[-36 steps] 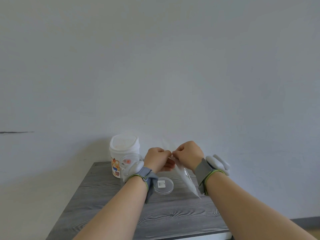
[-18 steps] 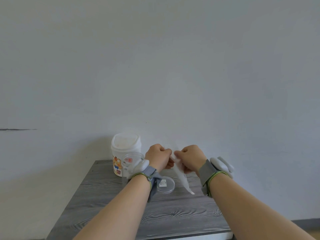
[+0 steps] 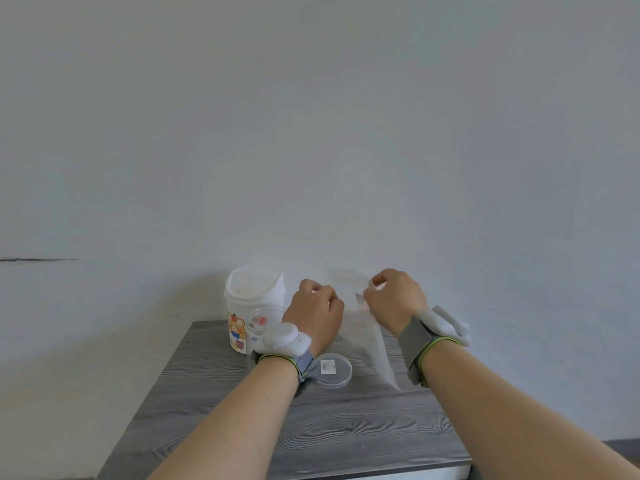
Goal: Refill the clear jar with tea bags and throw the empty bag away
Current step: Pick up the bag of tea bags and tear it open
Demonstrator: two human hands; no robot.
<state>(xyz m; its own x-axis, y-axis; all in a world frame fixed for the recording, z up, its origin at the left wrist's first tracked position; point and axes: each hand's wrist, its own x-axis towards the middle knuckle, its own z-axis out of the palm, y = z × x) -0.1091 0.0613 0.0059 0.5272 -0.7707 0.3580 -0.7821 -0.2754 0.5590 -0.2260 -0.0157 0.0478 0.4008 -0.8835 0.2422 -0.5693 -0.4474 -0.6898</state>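
A clear plastic bag (image 3: 367,337) hangs above the table between my hands, its top edge spread apart. My left hand (image 3: 317,315) grips the bag's left top edge with curled fingers. My right hand (image 3: 393,299) pinches the right top edge. The clear jar (image 3: 265,322) stands behind my left wrist, partly hidden, with something reddish showing inside. Its round clear lid (image 3: 334,372) lies flat on the table below the bag. A white swing-top bin (image 3: 254,306) with a bear picture stands at the table's back left.
The grey wood-grain table (image 3: 311,427) stands against a plain white wall (image 3: 311,133). Its front edge runs along the bottom of the view, and floor shows at the far right.
My hands have moved apart, pulling the bag's top open. The bag, bunched and narrow before, now hangs wider between them.
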